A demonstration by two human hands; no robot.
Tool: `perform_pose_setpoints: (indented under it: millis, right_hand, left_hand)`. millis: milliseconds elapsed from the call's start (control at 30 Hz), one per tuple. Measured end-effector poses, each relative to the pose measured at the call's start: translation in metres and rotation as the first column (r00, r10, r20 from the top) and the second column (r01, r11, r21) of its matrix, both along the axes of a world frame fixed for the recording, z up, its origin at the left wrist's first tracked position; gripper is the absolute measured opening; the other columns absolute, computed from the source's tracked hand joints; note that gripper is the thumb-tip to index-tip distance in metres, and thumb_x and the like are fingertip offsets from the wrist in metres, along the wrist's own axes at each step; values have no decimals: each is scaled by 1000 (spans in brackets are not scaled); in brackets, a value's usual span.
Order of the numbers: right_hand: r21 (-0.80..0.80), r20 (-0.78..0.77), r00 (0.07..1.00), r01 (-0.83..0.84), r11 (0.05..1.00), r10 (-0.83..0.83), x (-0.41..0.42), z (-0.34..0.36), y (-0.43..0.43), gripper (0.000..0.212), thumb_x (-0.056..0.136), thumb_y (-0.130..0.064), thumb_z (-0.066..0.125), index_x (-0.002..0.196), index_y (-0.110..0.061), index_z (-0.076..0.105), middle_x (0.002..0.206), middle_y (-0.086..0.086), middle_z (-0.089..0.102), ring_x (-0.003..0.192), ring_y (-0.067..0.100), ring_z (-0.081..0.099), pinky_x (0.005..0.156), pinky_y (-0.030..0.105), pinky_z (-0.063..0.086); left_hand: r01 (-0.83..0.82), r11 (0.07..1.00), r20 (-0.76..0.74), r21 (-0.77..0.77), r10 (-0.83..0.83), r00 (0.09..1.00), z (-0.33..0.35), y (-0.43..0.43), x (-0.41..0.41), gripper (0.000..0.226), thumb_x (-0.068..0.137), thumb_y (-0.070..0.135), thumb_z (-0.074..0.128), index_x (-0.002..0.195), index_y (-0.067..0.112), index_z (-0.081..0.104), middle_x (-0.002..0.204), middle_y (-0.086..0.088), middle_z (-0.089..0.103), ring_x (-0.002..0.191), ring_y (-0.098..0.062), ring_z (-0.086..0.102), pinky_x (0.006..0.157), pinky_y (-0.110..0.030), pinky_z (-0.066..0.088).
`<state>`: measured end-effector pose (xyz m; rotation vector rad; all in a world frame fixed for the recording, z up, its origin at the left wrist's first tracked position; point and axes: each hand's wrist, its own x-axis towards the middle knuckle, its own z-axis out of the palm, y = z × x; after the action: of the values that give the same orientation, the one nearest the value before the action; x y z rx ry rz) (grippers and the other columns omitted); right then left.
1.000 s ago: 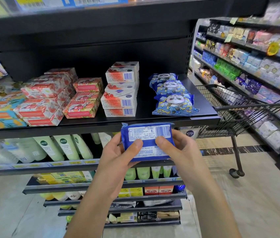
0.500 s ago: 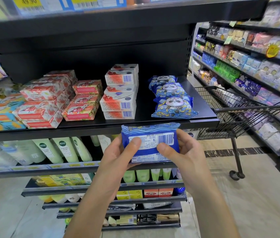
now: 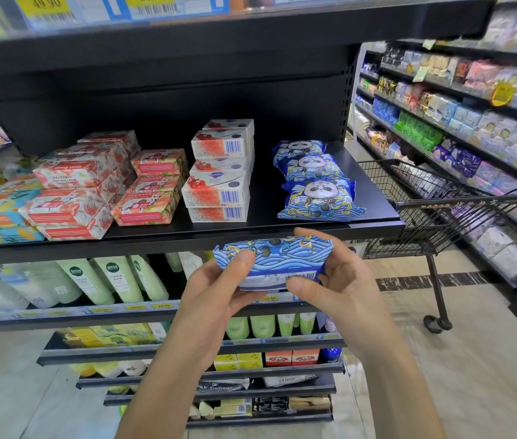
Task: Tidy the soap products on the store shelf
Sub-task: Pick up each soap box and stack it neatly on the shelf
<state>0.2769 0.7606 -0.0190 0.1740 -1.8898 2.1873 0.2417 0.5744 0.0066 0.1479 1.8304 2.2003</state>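
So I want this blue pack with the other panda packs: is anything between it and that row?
Nothing visible. The left hand and right hand hold the blue pack by the shelf edge, in front of the panda row; only open air lies between.

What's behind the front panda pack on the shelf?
Behind the front pack: a middle pack and a rear pack, each partly covered by the one before it. Their near edges are hidden.
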Motion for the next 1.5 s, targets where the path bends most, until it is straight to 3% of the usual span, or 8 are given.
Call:
perform_pose_setpoints:
  millis: [133, 267, 467, 700, 933, 1067, 1300, 1500]
  right_hand:
    - [73, 143, 987, 69, 995, -79, 3, 3, 0, 79, 66, -61, 77, 138, -36, 56, 126, -6, 71, 118, 10, 66, 92, 26, 55]
    - [129, 295, 938, 148, 981, -180, 5, 8, -1, 112, 43, -92, 73, 141, -40, 52, 137, -10, 60, 116, 8, 67, 107, 42, 50]
    - [42, 318, 944, 82, 996, -91, 7, 13, -4, 74, 72, -68, 77, 128, -22, 64, 120, 4, 74, 89, 28, 77, 97, 50, 57]
    - [-22, 227, 973, 59, 998, -52, 12, 18, -5, 34, 84, -44, 69, 105, -17, 72, 105, 2, 79, 88, 28, 76, 88, 38, 59]
    - [-41, 187, 974, 140, 989, -130, 6, 5, -5, 54, 71, -56, 83, 117, -31, 70, 117, 0, 75, 110, 33, 69, 102, 55, 52]
    - [-39, 69, 993, 95, 995, -92, 8, 3, 1, 60, 75, -22, 84, 131, -28, 63, 118, -4, 75, 107, 25, 72, 82, 31, 60]
    - [-19, -53, 998, -27, 999, 26, 8, 2, -1, 81, 78, 6, 81, 146, -27, 49, 143, 3, 59, 124, 28, 64, 93, 50, 59]
    - [496, -215, 974, 173, 851, -73, 4, 7, 2, 96, 75, -20, 92, 154, -33, 39, 168, -20, 12, 155, 6, 19, 115, 24, 38]
  left_hand:
    - [-44, 997, -56, -56, 41, 998, -1, 1, 0, 55, 79, 44, 76, 116, 5, 69, 111, -8, 78, 107, -24, 73, 99, -43, 54]
    - [-34, 995, -66, -93, 28, 997, -8, 0, -2, 68, 70, 52, 80, 125, 14, 68, 117, -8, 76, 113, -26, 71, 104, -47, 52]
    - [-31, 993, -84, -113, 21, 996, -10, 1, -3, 58, 59, 59, 82, 114, 41, 73, 119, -10, 74, 110, -25, 71, 99, -40, 55]
    - [9, 995, -75, -98, -16, 997, -9, 1, -1, 70, 66, 54, 80, 128, 22, 67, 120, -7, 75, 114, -23, 70, 105, -44, 52]
    - [-9, 1000, -36, -11, 9, 999, 1, -1, 3, 78, 70, 65, 80, 137, 30, 59, 126, -2, 72, 116, -18, 69, 97, -36, 55]
    - [48, 996, 23, 74, -50, 999, 5, -7, 4, 59, 78, 62, 58, 115, 19, 75, 116, -5, 77, 112, -22, 72, 88, -37, 62]
    - [96, 995, 2, -4, -96, 995, 4, -10, 0, 51, 87, 36, 66, 128, 5, 65, 119, -12, 75, 113, -28, 71, 91, -38, 61]
    - [32, 998, -74, -45, -35, 997, 1, -12, -2, 47, 84, 26, 68, 129, 13, 65, 116, -7, 77, 106, -23, 74, 90, -36, 60]
